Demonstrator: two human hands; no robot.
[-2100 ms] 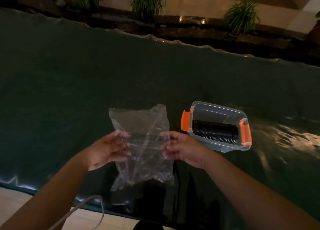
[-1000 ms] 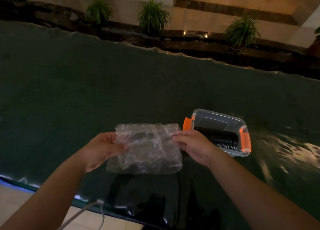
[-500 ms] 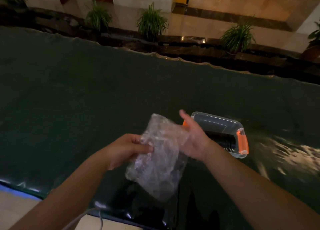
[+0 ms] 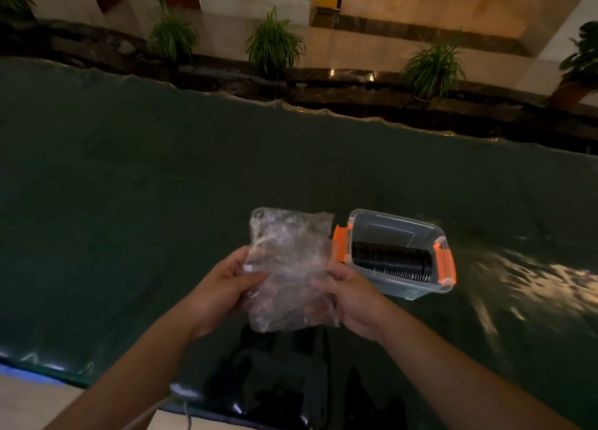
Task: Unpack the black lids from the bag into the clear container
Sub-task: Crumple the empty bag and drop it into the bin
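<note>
nearest the camera, two bare forearms reach forward over the near edge of a dark green table cover (image 4: pixel 136 177), whose glossy front fold catches a few highlights. a thin pale cable (image 4: pixel 181 407) hangs at the bottom of the view, just in front of that edge. the left hand (image 4: pixel 223 287) pinches the left side of a crumpled clear plastic bag (image 4: pixel 288 268), thumb on the front and fingers behind it. the right hand (image 4: pixel 352 297) grips the bag's right side low down, thumb pressed on the plastic. the bag is held up between both hands above the cover, creased and folded on itself, and looks flat; no lids can be made out inside it. just beyond the right hand sits the clear container (image 4: pixel 417 235), open-topped, with an orange latch (image 4: pixel 445 263) at each short end. the black lids (image 4: pixel 391 264) lie in it as a tight row on edge along its near side, the far part of the floor bare. to the right, light glints on the cover. past the cover's wavy far edge, potted plants (image 4: pixel 275 46) stand on a dark ledge, with polished pale flooring behind
</note>
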